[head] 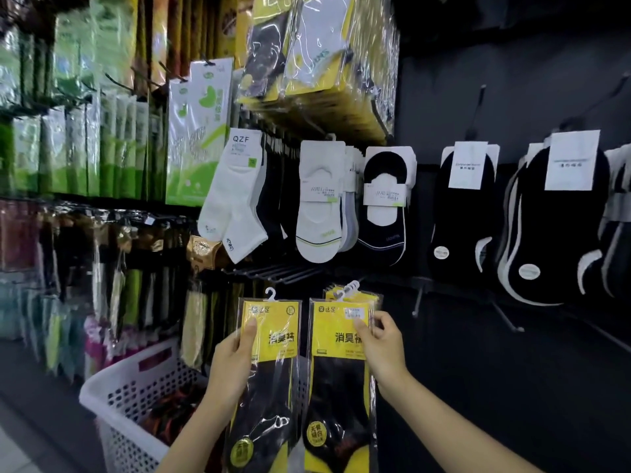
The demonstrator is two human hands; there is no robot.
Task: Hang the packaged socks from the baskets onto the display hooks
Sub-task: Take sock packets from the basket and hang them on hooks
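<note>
My left hand (232,363) grips one yellow-and-black sock pack (273,339) by its left edge, thumb on the front. My right hand (379,349) pinches a small stack of like sock packs (336,339) near the top right corner; more white hangers show behind the front one. Both are held upright, side by side, just below a row of bare black display hooks (273,273). A white perforated basket (136,397) with dark and orange packs inside stands at the lower left.
White and black socks (321,199) hang on hooks above. Large black socks (467,213) fill the dark wall to the right, with bare hooks (505,315) below them. Green and dark packaged goods (85,148) crowd the shelves at left.
</note>
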